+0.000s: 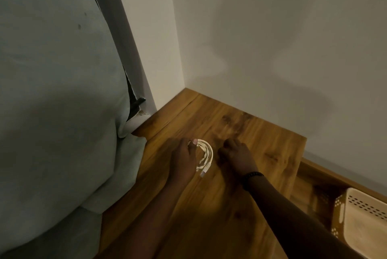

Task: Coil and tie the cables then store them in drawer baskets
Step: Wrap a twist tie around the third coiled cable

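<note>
A white cable lies coiled in a small ring on the wooden top, its clear plug end pointing toward me. My left hand grips the left side of the coil, thumb over the loops. My right hand hovers just right of the coil with fingers curled, and I cannot see anything in it. A dark bead bracelet circles the right wrist.
A cream perforated basket sits in an open drawer at lower right. A grey-green cushion or mattress fills the left side against the wooden top. White walls meet in a corner behind the top.
</note>
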